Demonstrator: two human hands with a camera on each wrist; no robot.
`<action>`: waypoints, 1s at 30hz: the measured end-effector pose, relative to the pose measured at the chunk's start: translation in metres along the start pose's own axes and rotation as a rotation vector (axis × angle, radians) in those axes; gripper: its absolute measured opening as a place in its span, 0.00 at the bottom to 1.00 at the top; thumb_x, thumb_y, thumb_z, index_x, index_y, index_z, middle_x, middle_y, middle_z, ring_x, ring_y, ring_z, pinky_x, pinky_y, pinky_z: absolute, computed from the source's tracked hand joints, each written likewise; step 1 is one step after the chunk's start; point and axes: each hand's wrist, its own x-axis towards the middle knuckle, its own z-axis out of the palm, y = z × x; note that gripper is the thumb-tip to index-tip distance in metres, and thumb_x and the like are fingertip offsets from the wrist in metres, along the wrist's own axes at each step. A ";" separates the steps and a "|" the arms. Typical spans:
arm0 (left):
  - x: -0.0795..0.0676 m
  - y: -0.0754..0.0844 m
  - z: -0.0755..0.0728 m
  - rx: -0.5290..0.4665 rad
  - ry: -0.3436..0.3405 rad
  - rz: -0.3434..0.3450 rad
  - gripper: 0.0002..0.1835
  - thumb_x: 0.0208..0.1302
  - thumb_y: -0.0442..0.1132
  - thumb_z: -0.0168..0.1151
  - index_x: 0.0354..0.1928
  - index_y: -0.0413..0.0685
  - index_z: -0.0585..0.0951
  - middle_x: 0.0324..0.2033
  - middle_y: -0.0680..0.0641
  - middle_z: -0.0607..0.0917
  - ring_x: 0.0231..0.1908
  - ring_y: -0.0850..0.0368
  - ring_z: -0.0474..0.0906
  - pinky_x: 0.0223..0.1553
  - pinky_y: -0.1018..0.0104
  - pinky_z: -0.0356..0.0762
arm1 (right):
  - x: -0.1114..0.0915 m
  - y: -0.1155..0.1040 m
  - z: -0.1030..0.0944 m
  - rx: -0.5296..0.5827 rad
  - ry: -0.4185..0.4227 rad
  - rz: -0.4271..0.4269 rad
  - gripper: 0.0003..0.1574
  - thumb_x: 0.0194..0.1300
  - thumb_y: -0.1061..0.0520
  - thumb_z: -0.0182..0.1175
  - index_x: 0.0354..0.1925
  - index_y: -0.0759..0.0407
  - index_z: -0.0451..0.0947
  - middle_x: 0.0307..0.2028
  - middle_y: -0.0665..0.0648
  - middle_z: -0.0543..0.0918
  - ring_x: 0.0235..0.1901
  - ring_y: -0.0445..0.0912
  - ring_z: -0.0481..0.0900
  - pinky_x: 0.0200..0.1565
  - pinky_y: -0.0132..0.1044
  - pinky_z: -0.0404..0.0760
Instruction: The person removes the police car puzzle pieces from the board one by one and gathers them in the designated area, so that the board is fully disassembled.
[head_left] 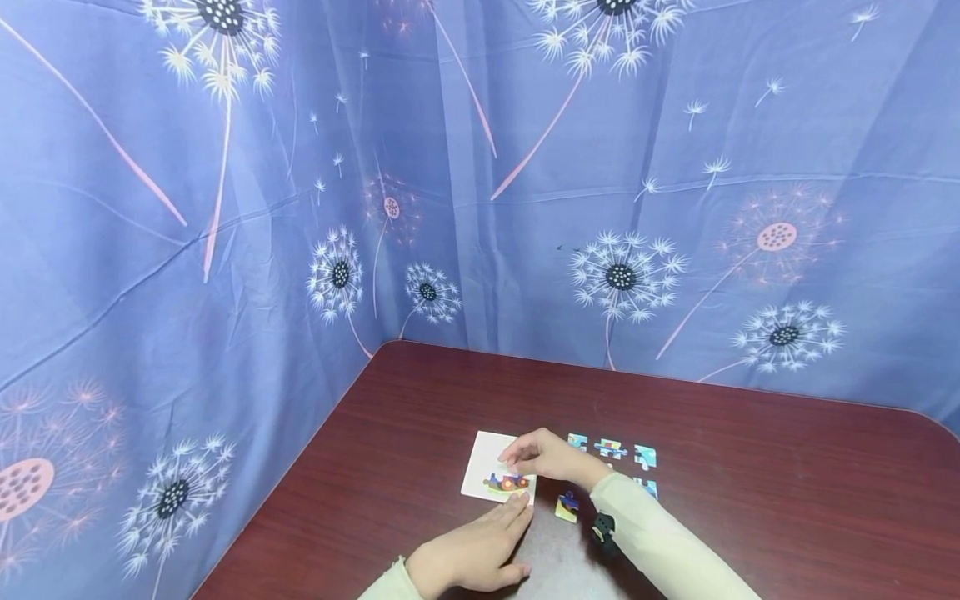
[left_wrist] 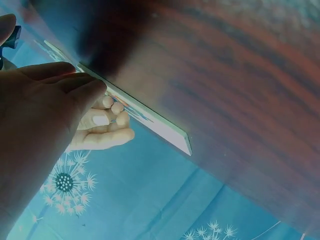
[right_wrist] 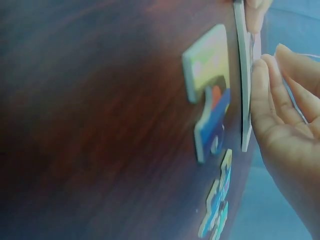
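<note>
A white puzzle board (head_left: pixel 478 457) lies flat on the table, with a joined colourful vehicle picture along its near part. My left hand (head_left: pixel 480 546) rests at the board's near right corner with fingers extended. Over the board's right side, my right hand (head_left: pixel 553 457) has its fingers bent down, fingertips close together on or just above the surface. Whether a piece sits between them is hidden, even in the left wrist view, where these fingertips meet near the board (left_wrist: pixel 167 130). A loose yellow-and-blue puzzle piece (head_left: pixel 567 507) lies right of the board.
Several more loose puzzle pieces (head_left: pixel 611 448) lie beyond my right forearm, partly covered by it. A small black device (head_left: pixel 603 528) is on the right wrist. The dark red table (head_left: pixel 420 400) meets a blue dandelion-print curtain (head_left: pixel 510 275) at its back and left edges.
</note>
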 end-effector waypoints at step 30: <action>0.002 -0.005 0.000 -0.040 -0.002 0.030 0.36 0.70 0.51 0.51 0.68 0.29 0.60 0.70 0.32 0.58 0.72 0.47 0.52 0.68 0.60 0.58 | 0.008 -0.005 0.008 -0.141 -0.073 0.068 0.12 0.60 0.69 0.62 0.43 0.66 0.84 0.31 0.55 0.79 0.29 0.38 0.75 0.31 0.28 0.75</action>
